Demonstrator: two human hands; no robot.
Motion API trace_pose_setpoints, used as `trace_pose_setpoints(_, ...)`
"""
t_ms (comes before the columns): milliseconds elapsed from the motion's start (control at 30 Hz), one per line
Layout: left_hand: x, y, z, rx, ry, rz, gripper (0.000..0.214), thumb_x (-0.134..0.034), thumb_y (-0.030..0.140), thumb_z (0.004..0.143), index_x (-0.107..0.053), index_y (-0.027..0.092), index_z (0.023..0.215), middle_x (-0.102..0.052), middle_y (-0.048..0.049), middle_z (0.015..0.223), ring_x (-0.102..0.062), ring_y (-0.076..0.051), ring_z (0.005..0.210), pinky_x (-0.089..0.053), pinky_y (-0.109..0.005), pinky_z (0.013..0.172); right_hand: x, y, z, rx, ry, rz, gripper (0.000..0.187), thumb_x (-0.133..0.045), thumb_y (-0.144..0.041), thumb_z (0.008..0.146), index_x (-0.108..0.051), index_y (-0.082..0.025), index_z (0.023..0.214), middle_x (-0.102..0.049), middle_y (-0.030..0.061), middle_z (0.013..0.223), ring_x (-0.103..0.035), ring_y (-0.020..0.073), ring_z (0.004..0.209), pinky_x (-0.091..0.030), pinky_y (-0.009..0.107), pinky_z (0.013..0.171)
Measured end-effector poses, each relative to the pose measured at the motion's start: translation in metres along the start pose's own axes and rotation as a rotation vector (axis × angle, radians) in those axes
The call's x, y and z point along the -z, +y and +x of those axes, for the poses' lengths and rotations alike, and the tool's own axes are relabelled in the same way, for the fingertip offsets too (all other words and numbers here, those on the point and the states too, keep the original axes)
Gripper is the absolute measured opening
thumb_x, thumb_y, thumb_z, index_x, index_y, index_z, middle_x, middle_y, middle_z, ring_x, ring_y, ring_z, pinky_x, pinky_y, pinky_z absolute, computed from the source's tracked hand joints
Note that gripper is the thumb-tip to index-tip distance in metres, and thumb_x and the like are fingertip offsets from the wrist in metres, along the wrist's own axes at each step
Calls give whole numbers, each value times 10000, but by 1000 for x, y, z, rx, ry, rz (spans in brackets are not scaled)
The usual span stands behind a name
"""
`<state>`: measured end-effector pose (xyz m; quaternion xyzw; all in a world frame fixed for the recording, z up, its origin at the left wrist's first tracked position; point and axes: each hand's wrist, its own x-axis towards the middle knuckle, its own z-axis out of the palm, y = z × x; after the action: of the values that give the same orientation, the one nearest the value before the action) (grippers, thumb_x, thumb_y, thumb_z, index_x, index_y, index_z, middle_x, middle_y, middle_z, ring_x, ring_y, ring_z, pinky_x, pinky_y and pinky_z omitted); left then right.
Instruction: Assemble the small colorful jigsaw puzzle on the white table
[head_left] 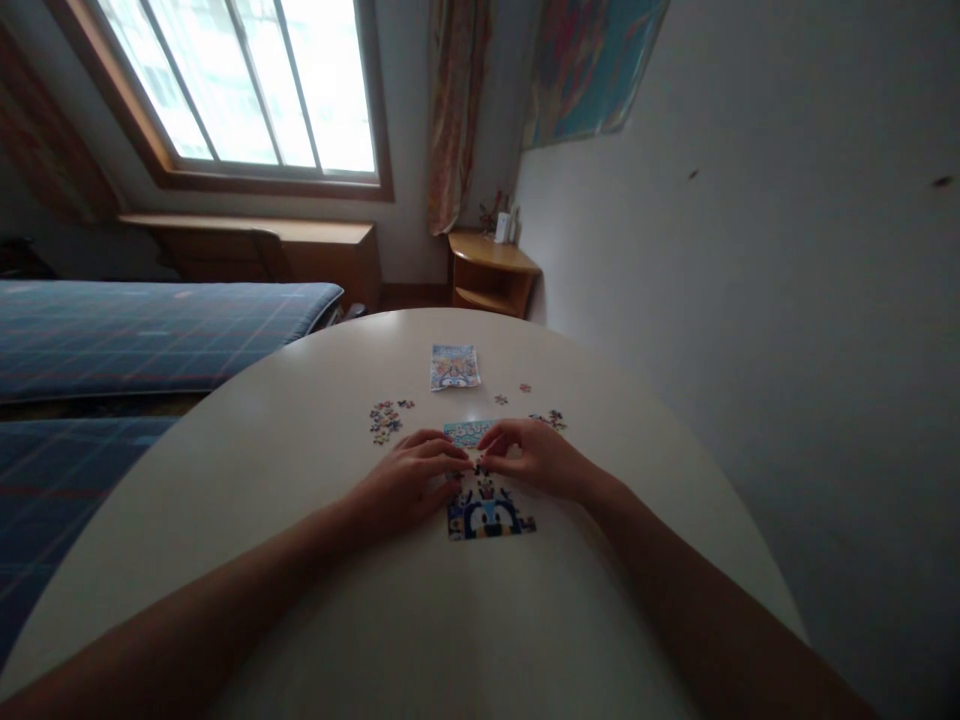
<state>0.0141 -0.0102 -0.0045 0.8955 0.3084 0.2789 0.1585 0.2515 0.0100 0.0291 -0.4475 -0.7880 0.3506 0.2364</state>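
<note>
A partly joined jigsaw puzzle [491, 522] with a blue cartoon dog's face lies on the white round table [360, 600]. Above it is a separate joined strip [465, 433] in light blue and green, partly covered by my right hand [525, 458]. The thumb and index finger of that hand pinch a small dark puzzle piece [481, 468] in the gap between the two sections. My left hand [412, 480] rests at the puzzle's left edge, fingers stretched toward the same gap and thumb apart. Its fingertips hide some of the puzzle's left side.
Loose puzzle pieces [385, 422] form a cluster on the left, and more pieces [553, 419] lie beyond my right hand. A picture packet [454, 368] lies farther back. A plaid mattress [150, 335] stands left of the table; a white wall [735, 300] is on the right.
</note>
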Motion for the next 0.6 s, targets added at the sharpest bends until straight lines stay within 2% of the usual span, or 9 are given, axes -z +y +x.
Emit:
trace_pose_setpoints(200, 1, 3, -1, 12, -49, 67, 318, -595, 244, 931, -672, 305, 1233, -621, -52, 1312, -490, -282, 1254, -408, -521, 1072, -1, 3, 0, -20, -29, 36, 170, -722, -255, 788, -713, -174, 937, -762, 38, 775, -709, 168, 707, -524, 275, 675)
trace_pose_setpoints(400, 1, 2, -2, 8, -46, 60, 313, -609, 245, 924, -681, 314, 1220, -608, -55, 1324, -479, -287, 1265, -401, -528, 1088, -1, 5, 1, -3, -20, 12, 196, -732, -245, 780, -714, -174, 962, -755, 42, 796, -699, 168, 723, -514, 280, 689)
trace_pose_setpoints(600, 1, 2, -2, 17, -43, 46, 318, -607, 266, 928, -642, 270, 1243, -603, -71, 1335, -483, -282, 1266, -403, -525, 1095, 4, 7, 1, 43, 71, -63, 176, -689, -289, 837, -716, -179, 971, -739, 31, 792, -670, 152, 712, -485, 265, 666)
